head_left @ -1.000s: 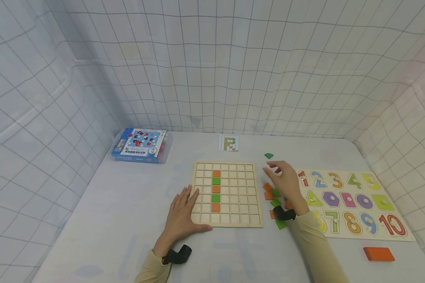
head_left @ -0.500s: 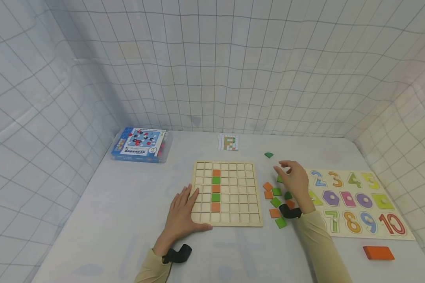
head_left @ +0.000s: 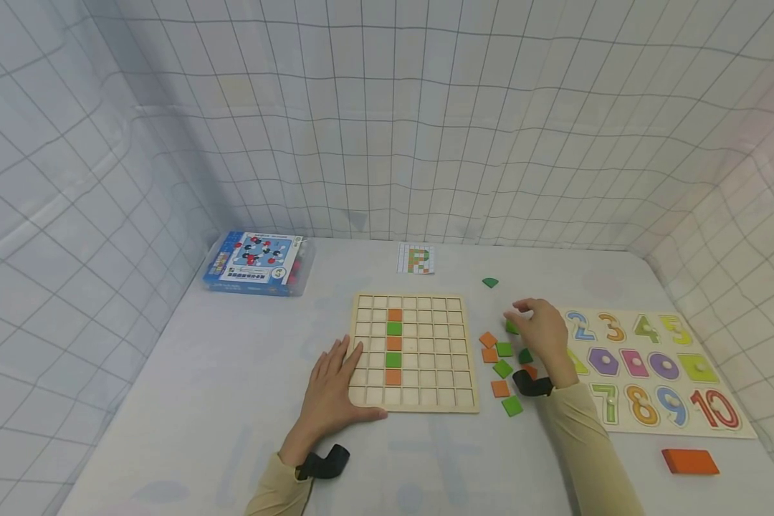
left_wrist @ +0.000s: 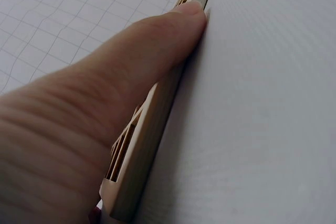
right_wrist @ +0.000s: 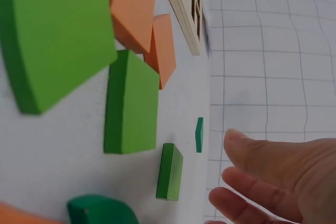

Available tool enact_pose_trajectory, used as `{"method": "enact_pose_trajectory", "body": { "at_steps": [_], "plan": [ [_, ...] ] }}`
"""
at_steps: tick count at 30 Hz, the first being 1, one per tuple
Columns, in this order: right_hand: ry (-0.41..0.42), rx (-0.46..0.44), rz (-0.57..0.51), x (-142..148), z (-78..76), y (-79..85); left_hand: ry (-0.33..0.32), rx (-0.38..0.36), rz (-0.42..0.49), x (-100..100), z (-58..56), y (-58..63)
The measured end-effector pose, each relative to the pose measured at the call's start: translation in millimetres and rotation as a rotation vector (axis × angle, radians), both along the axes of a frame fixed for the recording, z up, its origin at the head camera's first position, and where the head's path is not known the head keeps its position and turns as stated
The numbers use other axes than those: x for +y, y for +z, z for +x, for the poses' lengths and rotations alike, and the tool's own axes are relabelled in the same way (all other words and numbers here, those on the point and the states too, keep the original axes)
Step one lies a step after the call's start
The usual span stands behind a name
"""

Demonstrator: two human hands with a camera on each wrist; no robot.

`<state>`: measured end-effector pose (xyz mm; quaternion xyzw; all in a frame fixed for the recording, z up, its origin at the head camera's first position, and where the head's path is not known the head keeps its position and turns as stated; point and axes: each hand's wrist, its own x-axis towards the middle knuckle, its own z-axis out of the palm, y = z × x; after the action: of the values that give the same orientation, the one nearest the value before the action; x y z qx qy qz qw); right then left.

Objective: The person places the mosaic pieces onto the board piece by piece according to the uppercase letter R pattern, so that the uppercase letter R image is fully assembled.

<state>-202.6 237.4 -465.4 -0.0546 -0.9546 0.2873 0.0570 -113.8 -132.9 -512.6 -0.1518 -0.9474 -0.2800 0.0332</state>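
My left hand [head_left: 329, 394] rests at the near left corner of a wooden grid board [head_left: 435, 403], fingers spread along its left edge. In the left wrist view the thumb [left_wrist: 157, 40] lies against the board's front edge [left_wrist: 152, 145]. One column of the board holds alternating orange and green square tiles [head_left: 394, 360]. My right hand [head_left: 542, 333] hovers over loose tiles right of the board. Its thumb and fingers are apart, loosely bent, with nothing between them. Below it lie a green tile [right_wrist: 170, 171] and a dark green quarter-round piece [right_wrist: 102, 211].
Several orange and green tiles [head_left: 502, 369] lie scattered beside the board. Behind them is a dark green fan-shaped piece [head_left: 490, 282]. A pattern card [head_left: 416, 259] lies at the back, a boxed molecule set [head_left: 258, 264] back left, a number puzzle [head_left: 658, 358] right, and an orange block [head_left: 690, 461] front right.
My right hand has moved to the right, away from the board and over the tiles near the number puzzle, uncovering several tiles. The left hand has stayed in place.
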Motion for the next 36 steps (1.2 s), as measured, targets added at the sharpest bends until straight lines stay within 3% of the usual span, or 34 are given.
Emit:
{"method": "enact_pose_trajectory", "body": {
  "at_steps": [5,17,27,36],
  "plan": [
    [0.002,-0.062,-0.007,2.0,0.1,1.1,-0.001,0.002,0.002,0.0,0.0,0.3],
    [0.054,-0.096,0.048,4.2,2.3,4.2,0.001,0.001,-0.001,0.1,0.5,0.2],
    [0.058,-0.181,0.064,4.6,0.4,4.1,0.001,-0.003,-0.004,0.1,0.3,0.1],
    [0.066,-0.188,0.093,5.4,-1.6,2.7,-0.002,0.007,0.007,0.4,0.6,0.1]
  ]
}}
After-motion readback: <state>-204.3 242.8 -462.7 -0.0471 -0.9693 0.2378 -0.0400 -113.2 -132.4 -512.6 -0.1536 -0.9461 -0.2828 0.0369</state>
